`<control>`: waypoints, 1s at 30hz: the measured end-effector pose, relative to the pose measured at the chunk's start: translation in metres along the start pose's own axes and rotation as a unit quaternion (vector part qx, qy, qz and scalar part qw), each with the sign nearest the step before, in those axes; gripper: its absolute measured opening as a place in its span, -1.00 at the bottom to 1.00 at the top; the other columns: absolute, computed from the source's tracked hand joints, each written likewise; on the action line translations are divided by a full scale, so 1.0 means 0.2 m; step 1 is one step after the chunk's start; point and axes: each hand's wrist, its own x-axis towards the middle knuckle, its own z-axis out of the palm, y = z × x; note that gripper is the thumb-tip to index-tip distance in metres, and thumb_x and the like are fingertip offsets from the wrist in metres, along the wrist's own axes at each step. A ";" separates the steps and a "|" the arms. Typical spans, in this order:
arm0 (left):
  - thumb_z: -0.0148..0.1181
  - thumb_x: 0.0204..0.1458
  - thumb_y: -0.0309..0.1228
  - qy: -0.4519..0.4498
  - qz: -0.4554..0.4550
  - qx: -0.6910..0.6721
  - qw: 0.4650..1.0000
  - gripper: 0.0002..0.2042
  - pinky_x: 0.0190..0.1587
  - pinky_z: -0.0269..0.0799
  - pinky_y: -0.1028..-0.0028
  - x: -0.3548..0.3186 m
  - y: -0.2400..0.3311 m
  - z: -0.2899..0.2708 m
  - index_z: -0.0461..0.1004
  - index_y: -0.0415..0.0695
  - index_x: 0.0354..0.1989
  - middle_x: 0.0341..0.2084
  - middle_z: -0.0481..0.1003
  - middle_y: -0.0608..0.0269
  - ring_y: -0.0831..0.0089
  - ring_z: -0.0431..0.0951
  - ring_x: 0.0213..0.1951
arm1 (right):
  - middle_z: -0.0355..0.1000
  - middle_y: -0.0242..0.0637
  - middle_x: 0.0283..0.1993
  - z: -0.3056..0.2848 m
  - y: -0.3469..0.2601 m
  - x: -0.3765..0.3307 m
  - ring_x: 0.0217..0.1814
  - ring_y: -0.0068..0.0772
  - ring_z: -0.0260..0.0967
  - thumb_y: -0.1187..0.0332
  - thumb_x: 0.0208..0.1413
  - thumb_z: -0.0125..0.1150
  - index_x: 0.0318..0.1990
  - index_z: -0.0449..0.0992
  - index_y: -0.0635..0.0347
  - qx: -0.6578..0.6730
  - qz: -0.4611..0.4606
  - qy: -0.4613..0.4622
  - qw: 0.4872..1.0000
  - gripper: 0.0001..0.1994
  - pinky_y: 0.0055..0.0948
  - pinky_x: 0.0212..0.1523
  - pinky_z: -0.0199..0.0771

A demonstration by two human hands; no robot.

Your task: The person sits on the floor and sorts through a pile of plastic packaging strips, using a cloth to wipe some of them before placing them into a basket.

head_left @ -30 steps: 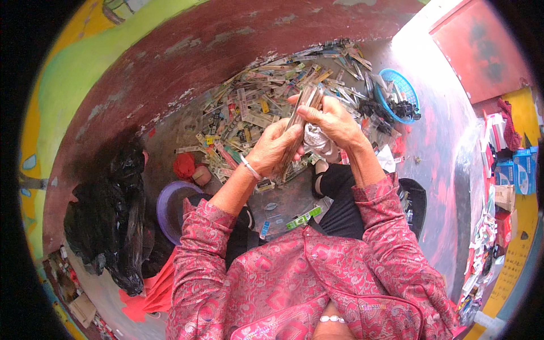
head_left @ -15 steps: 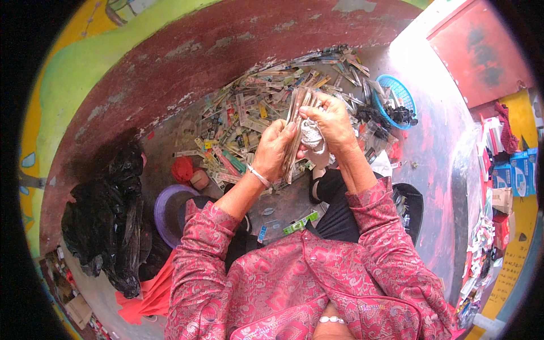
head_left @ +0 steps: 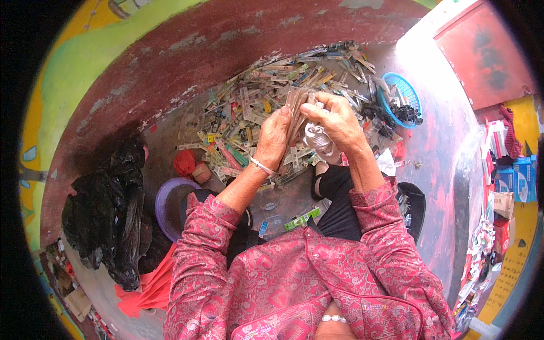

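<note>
My left hand (head_left: pixel 274 135) is closed round a stack of long, thin clear plastic packets (head_left: pixel 296 103), brownish where they overlap. The stack stands tilted between my two hands. A crumpled white cloth (head_left: pixel 320 140) hangs from my right hand (head_left: pixel 341 124), whose thumb and fingers close over it beside the stack. Whether the right fingertips also grip the packets is hard to make out. Beyond and below my hands spreads a heap of similar narrow packets (head_left: pixel 249 107), many with coloured labels, on the floor.
A blue plastic basket (head_left: pixel 418 102) with black items stands right of the heap. At left lie a black plastic bag (head_left: pixel 107 215), a purple tub (head_left: pixel 164 207) and red cloth (head_left: pixel 150 292). A green packet (head_left: pixel 302 219) lies near my lap. Blue boxes (head_left: pixel 515 180) line the right wall.
The stack has turned and looks less fanned out. My right hand has shifted slightly to the right and down, with the white cloth still in it.
</note>
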 end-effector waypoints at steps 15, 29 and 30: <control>0.13 -0.02 -0.34 -0.070 -0.007 -0.033 0.997 -0.69 -0.49 0.31 0.63 -0.02 -0.01 0.02 0.23 -0.21 -0.17 -0.48 0.36 0.37 0.63 0.37 -0.51 | 0.35 -0.41 -0.64 0.02 0.03 0.00 -0.61 -0.70 0.23 0.33 -0.17 0.29 -0.62 0.40 0.23 0.051 0.013 0.135 0.989 -0.79 -0.62 -0.63 0.24; 0.03 0.04 -0.31 -0.124 -0.107 -0.158 0.974 -0.78 -0.50 0.37 0.59 0.00 0.02 -0.07 0.30 -0.18 -0.24 -0.52 0.41 0.28 0.55 0.42 -0.55 | 0.36 -0.40 -0.57 -0.02 0.07 0.02 -0.58 -0.64 0.26 0.44 -0.11 0.22 -0.58 0.41 0.22 0.188 0.013 0.061 0.980 -0.87 -0.61 -0.57 0.29; 0.03 0.04 -0.31 -0.123 -0.095 -0.146 0.977 -0.77 -0.51 0.37 0.59 0.00 0.01 -0.08 0.30 -0.18 -0.21 -0.51 0.41 0.28 0.55 0.43 -0.53 | 0.36 -0.39 -0.57 -0.02 0.07 0.02 -0.58 -0.63 0.27 0.45 -0.11 0.22 -0.58 0.42 0.23 0.172 0.009 0.068 0.983 -0.88 -0.61 -0.56 0.29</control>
